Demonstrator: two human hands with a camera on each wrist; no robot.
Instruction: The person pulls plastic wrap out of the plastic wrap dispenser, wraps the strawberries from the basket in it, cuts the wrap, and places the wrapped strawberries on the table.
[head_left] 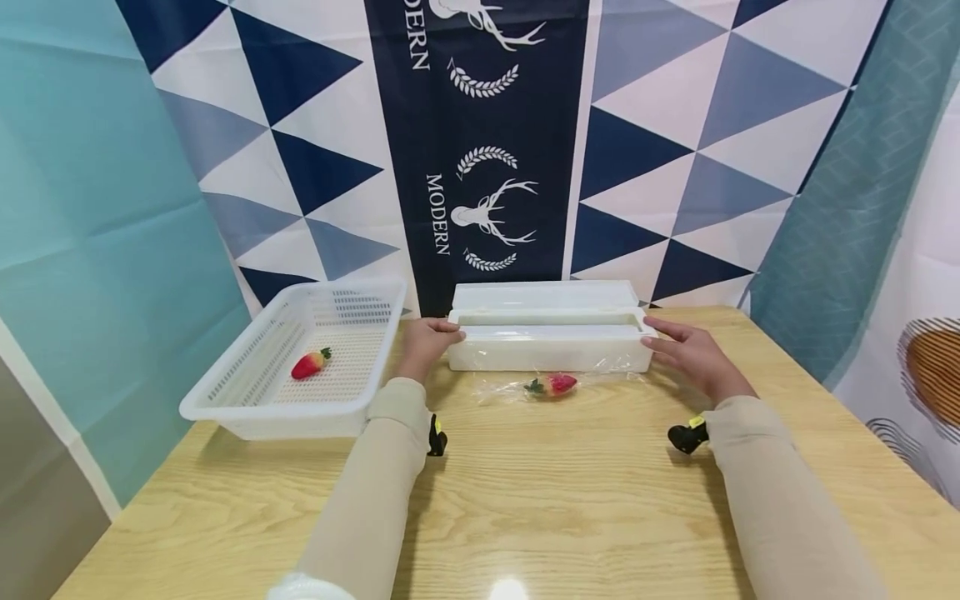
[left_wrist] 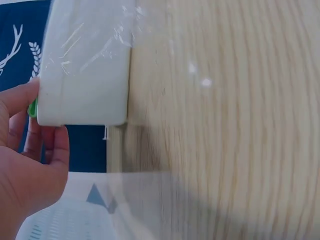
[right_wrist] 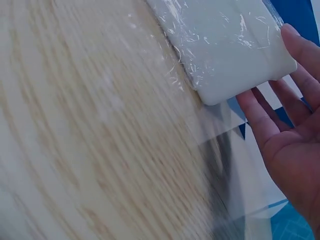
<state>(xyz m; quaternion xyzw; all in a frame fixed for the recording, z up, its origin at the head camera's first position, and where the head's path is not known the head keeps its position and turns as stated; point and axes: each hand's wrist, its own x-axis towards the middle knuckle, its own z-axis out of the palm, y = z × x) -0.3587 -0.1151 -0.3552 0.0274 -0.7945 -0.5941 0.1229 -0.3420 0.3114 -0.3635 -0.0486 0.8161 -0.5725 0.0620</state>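
A long white cling film dispenser (head_left: pixel 551 354) stands near the back of the table with its lid (head_left: pixel 543 296) raised. My left hand (head_left: pixel 429 343) holds its left end, and in the left wrist view the thumb and fingers (left_wrist: pixel 19 97) bend around the corner. At the opposite end my right hand (head_left: pixel 697 354) grips the box between thumb and fingers, also visible in the right wrist view (right_wrist: pixel 295 125). Clear film (head_left: pixel 600 371) comes over the front wall onto the table. A strawberry (head_left: pixel 558 384) lies there among the film; whether over or under it, I cannot tell.
To the left stands a white perforated basket (head_left: pixel 277 410) with one strawberry (head_left: pixel 307 365) inside. Behind the wooden table (head_left: pixel 540 492) hangs a patterned cloth (head_left: pixel 480 125). In the left wrist view, a small green piece (left_wrist: pixel 33 108) shows beside the dispenser's edge.
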